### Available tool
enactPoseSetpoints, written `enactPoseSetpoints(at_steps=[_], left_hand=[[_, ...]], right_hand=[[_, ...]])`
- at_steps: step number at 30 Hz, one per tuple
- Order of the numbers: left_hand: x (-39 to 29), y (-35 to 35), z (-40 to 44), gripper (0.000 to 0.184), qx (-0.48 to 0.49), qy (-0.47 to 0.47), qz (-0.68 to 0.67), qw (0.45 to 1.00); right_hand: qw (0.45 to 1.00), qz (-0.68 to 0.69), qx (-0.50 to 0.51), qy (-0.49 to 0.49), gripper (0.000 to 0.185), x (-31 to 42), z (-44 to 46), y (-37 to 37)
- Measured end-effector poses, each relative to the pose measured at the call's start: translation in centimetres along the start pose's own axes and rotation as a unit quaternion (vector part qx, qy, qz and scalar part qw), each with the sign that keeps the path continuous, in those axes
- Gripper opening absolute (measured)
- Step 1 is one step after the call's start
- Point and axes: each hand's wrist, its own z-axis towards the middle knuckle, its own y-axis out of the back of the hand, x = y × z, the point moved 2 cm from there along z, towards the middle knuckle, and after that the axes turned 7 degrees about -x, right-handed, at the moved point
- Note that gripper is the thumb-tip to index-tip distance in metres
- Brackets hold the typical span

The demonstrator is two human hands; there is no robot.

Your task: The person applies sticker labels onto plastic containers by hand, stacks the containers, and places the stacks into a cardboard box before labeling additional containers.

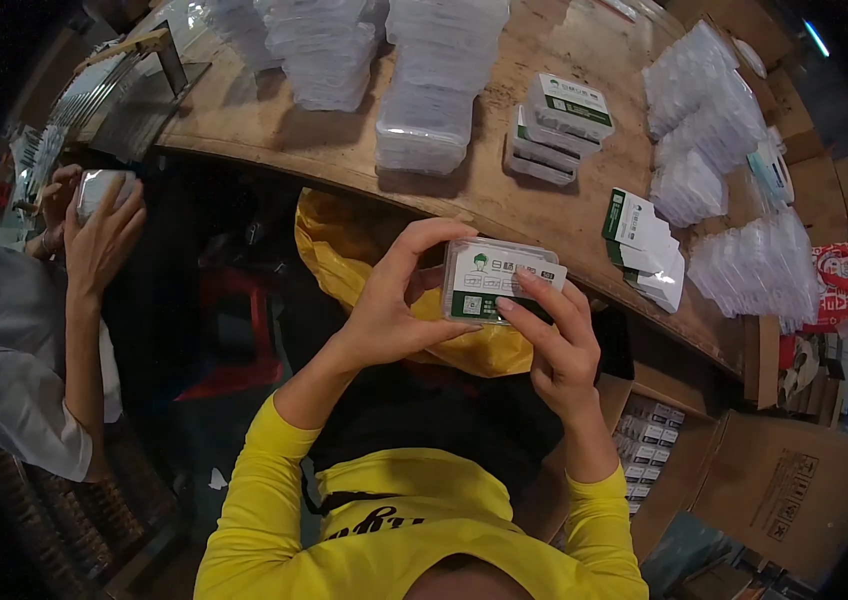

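In front of my chest a clear plastic box (532,250) is held level above my lap. A white and green printed card (484,284), with a green head drawing and printed characters, lies against its upper face. My left hand (381,305) grips the box's left end between thumb and fingers. At the right end, my right hand (562,345) holds the box and card, its fingertips resting on the card's face. Whether the card sits fully inside the box I cannot tell. Closest on the table are a fanned pile of similar cards (644,235) and a stack of carded boxes (566,108).
Tall stacks of clear boxes (426,120) stand on the wooden table (334,150). More clear boxes (709,120) are heaped at right. An open carton (759,480) holds packed boxes at lower right. Another person's hand (104,235) holds a box at left, near a red stool (244,340).
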Motion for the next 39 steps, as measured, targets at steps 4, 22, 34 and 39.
enactPoseSetpoints(at_steps=[4, 22, 34, 39], left_hand=[[0.0, 0.5, 0.7, 0.043, 0.032, -0.020, 0.038, 0.999], [5.1, -2.6, 18.3, 0.049, -0.015, -0.064, 0.172, 0.983], [8.9, -4.3, 17.5, 0.061, -0.056, 0.170, -0.209, 0.961], [9.3, -4.6, 16.4, 0.068, -0.013, 0.195, -0.227, 0.954]], right_hand=[[0.989, -0.100, 0.107, -0.015, 0.052, 0.2, 0.2, 0.3], [0.962, -0.020, -0.081, -0.258, 0.042, -12.9, 0.5, 5.6], [0.759, 0.472, -0.132, -0.429, 0.068, -15.6, 8.6, -1.2], [0.752, 0.512, -0.174, -0.376, 0.068, -14.7, 7.7, -2.1]])
